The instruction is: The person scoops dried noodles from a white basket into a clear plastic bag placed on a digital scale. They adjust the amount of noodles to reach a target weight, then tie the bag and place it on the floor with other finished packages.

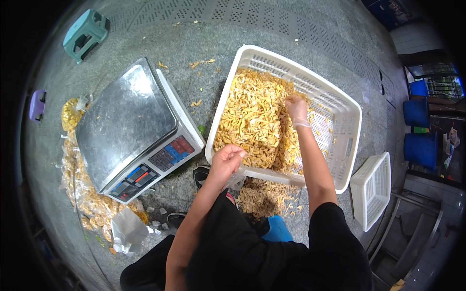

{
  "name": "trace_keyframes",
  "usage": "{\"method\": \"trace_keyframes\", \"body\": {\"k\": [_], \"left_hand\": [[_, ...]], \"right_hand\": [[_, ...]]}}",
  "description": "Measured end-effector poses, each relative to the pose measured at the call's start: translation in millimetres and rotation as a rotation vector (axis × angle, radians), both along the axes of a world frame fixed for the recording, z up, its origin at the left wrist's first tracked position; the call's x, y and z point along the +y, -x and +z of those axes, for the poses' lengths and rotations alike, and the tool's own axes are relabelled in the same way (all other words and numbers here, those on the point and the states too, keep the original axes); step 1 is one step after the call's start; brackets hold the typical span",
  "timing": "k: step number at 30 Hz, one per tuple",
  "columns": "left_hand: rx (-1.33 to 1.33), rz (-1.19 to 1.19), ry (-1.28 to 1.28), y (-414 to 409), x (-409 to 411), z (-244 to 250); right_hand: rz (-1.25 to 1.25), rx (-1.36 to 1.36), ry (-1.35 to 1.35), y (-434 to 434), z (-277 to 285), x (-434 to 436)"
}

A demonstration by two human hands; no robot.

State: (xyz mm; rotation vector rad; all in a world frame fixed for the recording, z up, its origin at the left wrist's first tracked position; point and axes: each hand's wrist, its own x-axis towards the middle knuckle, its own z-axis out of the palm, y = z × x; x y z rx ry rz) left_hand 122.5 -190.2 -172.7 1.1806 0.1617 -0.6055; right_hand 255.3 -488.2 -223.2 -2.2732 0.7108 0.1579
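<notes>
A large white perforated plastic crate (233, 78) holds a thick heap of yellow-brown dried strips (255, 120). Over the heap, my right hand (296, 107) reaches down with its fingers bent at the strips; a clear plastic band circles its wrist. Whether it grips any strips is hidden. My left hand (228, 160) is at the crate's near left rim, thumb and fingertips pinched together, and a clear thin plastic bag (236, 179) hangs just beneath it. Left of the crate stands a digital weighing scale (127, 116) with a bare metal plate.
Clear bags of yellow food (74, 163) lie left of the scale. More brownish strips (267, 196) lie below the crate, near a blue plastic object (277, 230). A smaller white basket (373, 191) stands at right, a green stool (85, 32) far left. Blue tubs (420, 151) are farther right.
</notes>
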Motion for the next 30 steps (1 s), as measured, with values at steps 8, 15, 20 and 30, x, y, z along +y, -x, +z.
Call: {"method": "trace_keyframes", "body": {"k": [8,15,20,30], "left_hand": [[0.015,0.024,0.015,3.0,2.2,-7.0],[0.015,-0.002,-0.005,2.9,2.0,-6.3],[0.014,0.002,0.0,1.1,1.1,-4.0],[-0.032,-0.047,-0.02,-3.5,-5.4,15.5]], "right_hand": [[-0.126,-0.186,0.154,-34.1,-77.7,-16.7],[-0.324,-0.34,-1.01,16.4,-21.0,-27.5],[-0.158,-0.248,-1.259,54.9,50.3,1.3],[0.084,-0.098,-1.47,110.3,82.9,90.6]]}}
